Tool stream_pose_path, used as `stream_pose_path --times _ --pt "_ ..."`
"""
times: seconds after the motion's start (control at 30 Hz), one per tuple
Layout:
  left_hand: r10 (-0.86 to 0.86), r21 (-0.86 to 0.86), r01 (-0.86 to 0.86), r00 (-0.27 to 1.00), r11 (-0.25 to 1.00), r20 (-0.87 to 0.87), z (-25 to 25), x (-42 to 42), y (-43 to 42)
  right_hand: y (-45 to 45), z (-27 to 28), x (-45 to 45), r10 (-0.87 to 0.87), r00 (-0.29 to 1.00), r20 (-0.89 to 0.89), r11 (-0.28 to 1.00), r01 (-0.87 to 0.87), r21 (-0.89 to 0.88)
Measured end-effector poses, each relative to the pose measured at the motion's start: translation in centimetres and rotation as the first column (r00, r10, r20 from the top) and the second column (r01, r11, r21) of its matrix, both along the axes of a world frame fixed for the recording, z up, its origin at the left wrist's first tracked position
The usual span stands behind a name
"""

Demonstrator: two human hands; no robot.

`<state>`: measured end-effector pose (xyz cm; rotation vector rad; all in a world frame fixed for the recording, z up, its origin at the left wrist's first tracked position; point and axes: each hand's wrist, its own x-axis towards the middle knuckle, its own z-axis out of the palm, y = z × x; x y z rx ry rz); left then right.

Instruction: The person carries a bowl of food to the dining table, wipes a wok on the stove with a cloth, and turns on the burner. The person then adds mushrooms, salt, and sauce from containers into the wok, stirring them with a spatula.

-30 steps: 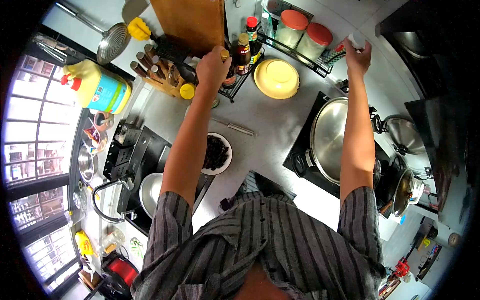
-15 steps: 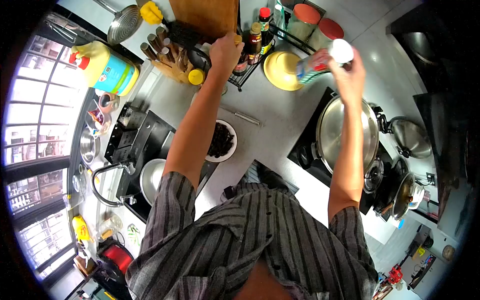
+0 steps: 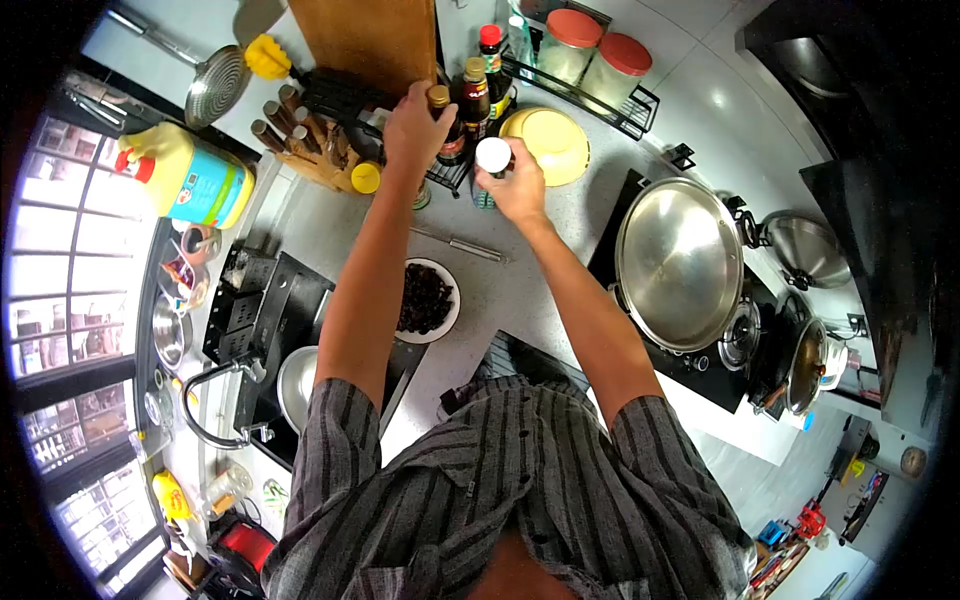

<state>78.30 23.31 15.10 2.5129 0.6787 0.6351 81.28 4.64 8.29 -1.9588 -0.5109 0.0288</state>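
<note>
My left hand [image 3: 412, 132] is closed around the neck of a dark sauce bottle [image 3: 453, 148] with a gold cap, at the wire rack [image 3: 456, 178] by the wall. Beside it, my right hand [image 3: 520, 186] grips a container with a white lid [image 3: 493, 154]; its label is mostly covered by my fingers. More sauce bottles [image 3: 475, 95] stand just behind both hands. Right of my right hand, a yellow bowl [image 3: 548, 145] sits on the counter. Nearer to me are a white bowl of dark pieces [image 3: 428, 300] and a thin metal-handled tool [image 3: 475, 248].
A large steel pot [image 3: 680, 265] stands on the stove at right. At left are the sink faucet [image 3: 205, 375], a knife block [image 3: 315, 160] and a yellow-capped jar [image 3: 366, 178]. A cutting board [image 3: 365, 40] leans at the back, near red-lidded jars [image 3: 615, 70].
My right hand has carried the white-lidded container left, from beside the pot to the rack's front edge. My left hand stays on the gold-capped bottle. The view has shifted slightly.
</note>
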Motion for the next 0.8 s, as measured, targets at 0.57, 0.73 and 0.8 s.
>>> stream_pose_path --times 0.57,0.73,0.8 --pt "-0.128 -0.181 0.155 0.981 0.971 0.149 -0.7 -5.3 -8.3 0.5 -1.1 -0.4 0.104 0.993 0.065 0.994 -0.106 0.037" --pt "-0.150 -0.111 0.148 0.989 0.983 -0.011 -1.5 -3.8 -7.8 -1.6 0.3 1.1 0.291 0.955 -0.063 0.948 -0.296 -0.112" --pt "-0.148 -0.078 0.146 0.989 0.986 -0.020 -1.7 -3.4 -7.9 -2.2 0.3 2.4 0.290 0.956 -0.037 0.944 -0.292 -0.155"
